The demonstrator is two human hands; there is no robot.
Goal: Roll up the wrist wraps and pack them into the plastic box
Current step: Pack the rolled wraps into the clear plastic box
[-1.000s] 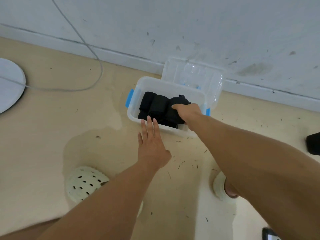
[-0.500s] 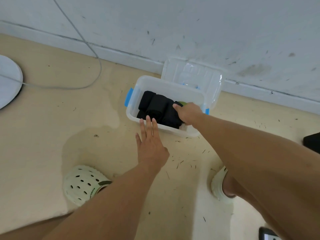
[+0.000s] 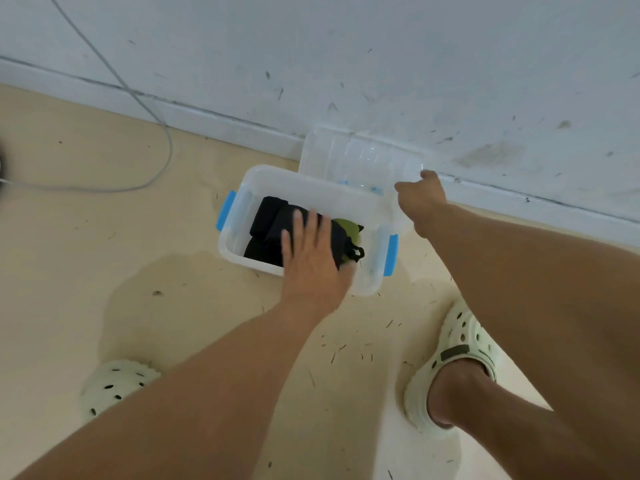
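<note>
The clear plastic box (image 3: 239, 220) with blue latches stands on the floor by the wall. Its clear lid (image 3: 360, 157) leans back against the wall. Inside lie several rolled black wrist wraps (image 3: 266, 223), and an olive-green one (image 3: 346, 226) sits at the right end. My left hand (image 3: 311, 258) lies flat on the black rolls with straight fingers, covering part of them. My right hand (image 3: 419, 195) is at the lid's lower right corner, thumb and curled fingers pinching its edge.
A grey cable (image 3: 166, 150) loops over the floor at the left, near the skirting. My two pale green clogs (image 3: 114, 386) (image 3: 460, 344) stand in front of the box. Small bits of debris litter the beige floor.
My right hand has come out of the box and moved up right to the lid's corner. My left hand has gone from the floor in front of the box onto the wraps.
</note>
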